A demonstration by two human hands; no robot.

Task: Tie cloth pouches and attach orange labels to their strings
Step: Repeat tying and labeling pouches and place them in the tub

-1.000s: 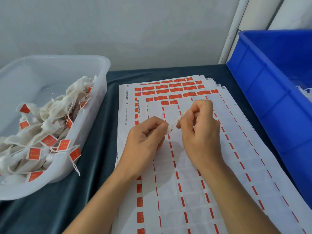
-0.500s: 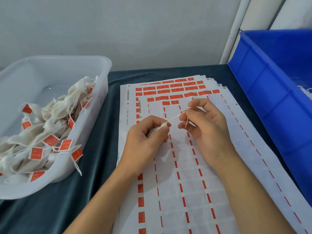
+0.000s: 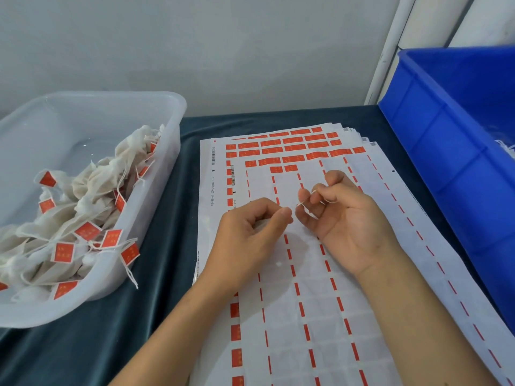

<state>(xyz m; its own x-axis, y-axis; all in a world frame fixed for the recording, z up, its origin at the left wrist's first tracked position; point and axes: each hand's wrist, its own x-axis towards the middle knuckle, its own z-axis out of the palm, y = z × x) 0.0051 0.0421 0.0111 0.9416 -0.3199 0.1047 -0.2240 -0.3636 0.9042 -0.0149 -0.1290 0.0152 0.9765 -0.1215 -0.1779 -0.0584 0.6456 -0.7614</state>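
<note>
Over on the far left there's a clear plastic tub (image 3: 172,112) piled with finished cloth pouches (image 3: 92,190), off-white and crumpled, each with a small orange label (image 3: 63,252) on a thin white string; one string dangles over the tub's near rim.

Next, the left hand (image 3: 248,240) is curled into a loose fist over the label sheets (image 3: 306,316), thumb and forefinger pinched together at the tip. A bit of pale pouch (image 3: 260,223) peeks out under those curled fingers, mostly hidden, so its shape is hard to read.

Just right of that pinch, the right hand (image 3: 348,227) sits palm-up, fingers bent with the white string (image 3: 306,197) looped around the fingertips. The string is really fine and runs toward the left thumb.

Beyond both sets of fingertips, rows of unused orange labels (image 3: 295,147) remain on the sheets. Far right, a blue crate (image 3: 446,140).
</note>
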